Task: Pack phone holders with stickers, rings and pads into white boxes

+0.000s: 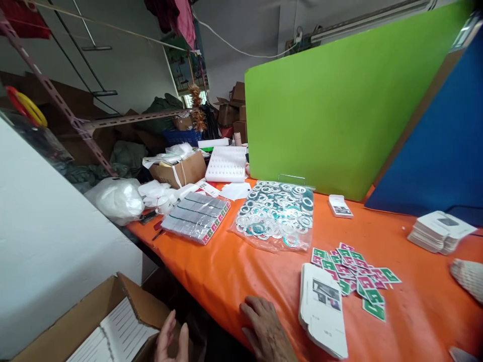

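Observation:
My left hand (171, 342) is at the bottom edge, beside the right side of an open cardboard box (81, 306); its thumb and fingers are apart and hold nothing that I can see. White packs (116, 329) with printed lines lie inside that box. Palm down on the orange tabletop (211, 266), my right hand (267, 327) rests with its fingers stretched out, near the front edge. To its right is a stack of flat white printed cartons (324, 311). Scattered pink and green cards (358, 276) lie behind and right of that stack.
A clear bag of white and teal rings (277, 213) lies mid-table, left of which is a wrapped bundle of small boxes (196, 216). More white cartons (439, 231) sit at the right. Green (332, 110) and blue (433, 151) panels stand along the back. A white board (56, 241) slants at left.

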`<state>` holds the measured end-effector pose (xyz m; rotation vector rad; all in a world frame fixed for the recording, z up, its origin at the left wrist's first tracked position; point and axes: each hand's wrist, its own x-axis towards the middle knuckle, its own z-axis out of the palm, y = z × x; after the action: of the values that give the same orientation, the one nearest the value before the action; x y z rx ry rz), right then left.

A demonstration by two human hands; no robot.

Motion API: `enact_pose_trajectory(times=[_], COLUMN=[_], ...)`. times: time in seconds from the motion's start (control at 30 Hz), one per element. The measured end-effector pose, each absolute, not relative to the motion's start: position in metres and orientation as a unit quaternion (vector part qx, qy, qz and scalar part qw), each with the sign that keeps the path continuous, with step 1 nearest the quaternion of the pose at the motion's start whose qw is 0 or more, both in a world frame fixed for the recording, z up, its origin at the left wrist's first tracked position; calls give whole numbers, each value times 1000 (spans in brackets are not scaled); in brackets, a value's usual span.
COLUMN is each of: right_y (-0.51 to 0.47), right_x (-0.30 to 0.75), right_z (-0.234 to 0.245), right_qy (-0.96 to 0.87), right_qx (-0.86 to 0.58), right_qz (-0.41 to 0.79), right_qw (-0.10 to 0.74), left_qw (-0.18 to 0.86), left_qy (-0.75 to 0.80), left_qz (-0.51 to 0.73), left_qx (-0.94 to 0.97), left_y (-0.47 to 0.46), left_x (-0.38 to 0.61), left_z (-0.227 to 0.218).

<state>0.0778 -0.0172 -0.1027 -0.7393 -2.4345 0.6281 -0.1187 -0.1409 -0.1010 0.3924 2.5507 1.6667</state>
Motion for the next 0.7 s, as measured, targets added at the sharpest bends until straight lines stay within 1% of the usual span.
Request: enact_pose_trajectory(times=[0.1,0.23,0.37,0.53,0.7], right_y=[-17,-17,-17,-16,-16], right_x=[78,78,79,78,78], right_z=[-104,-109,-117,-123,-129], right_qy=[-900,-903,-904,-904,-907], right_qx=[-269,-266,-260,-257,-247], right_qz=[225,208,189,189,172], right_qw=[258,266,284,285,294], left_qw=[79,149,202,191,181], left_qy=[829,830,827,840,858], left_qz=[540,534,524,506,481], left_qx=[125,66,30,48,12], left_y=[-148,-153,-147,-128,-115], left_x=[-129,-144,-157,-165,-170], left_z=[-119,-146,-161,-160,-162])
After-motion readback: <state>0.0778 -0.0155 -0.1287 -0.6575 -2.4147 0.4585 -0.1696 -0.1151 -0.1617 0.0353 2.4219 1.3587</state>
